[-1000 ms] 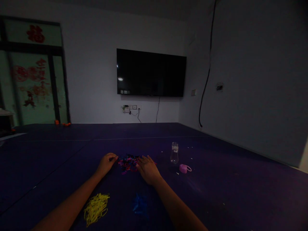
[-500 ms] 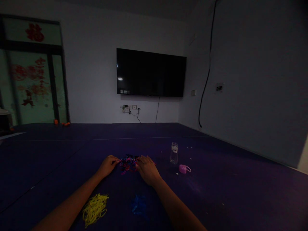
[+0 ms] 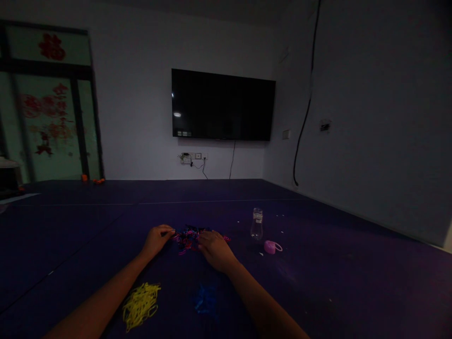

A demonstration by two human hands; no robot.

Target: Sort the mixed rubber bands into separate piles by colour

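A mixed heap of small rubber bands (image 3: 187, 237), pink, blue, red and dark, lies on the dark purple tabletop (image 3: 169, 278). At the heap's left edge is my left hand (image 3: 157, 241), thumb and forefinger pinched together; whatever sits between the tips is too small to make out. My right hand (image 3: 216, 248) lies palm down over the heap's right side, fingers stretched out and partly hiding the bands. Nearer to me, a pile of yellow rubber bands (image 3: 141, 305) lies by my left forearm. A smaller blue pile (image 3: 205, 300) rests between the forearms, dim in the low light.
Right of the hands stands a clear bottle (image 3: 256, 227), uncapped, with a pink looped lid (image 3: 270, 247) beside it. Small white scraps (image 3: 261, 254) are scattered around them. Orange objects (image 3: 99, 181) sit at the far left edge. A television (image 3: 222, 104) hangs on the wall.
My left hand has shifted slightly up and left, away from the heap, still pinched. The right hand stays over the heap with little movement. The view has moved slightly.
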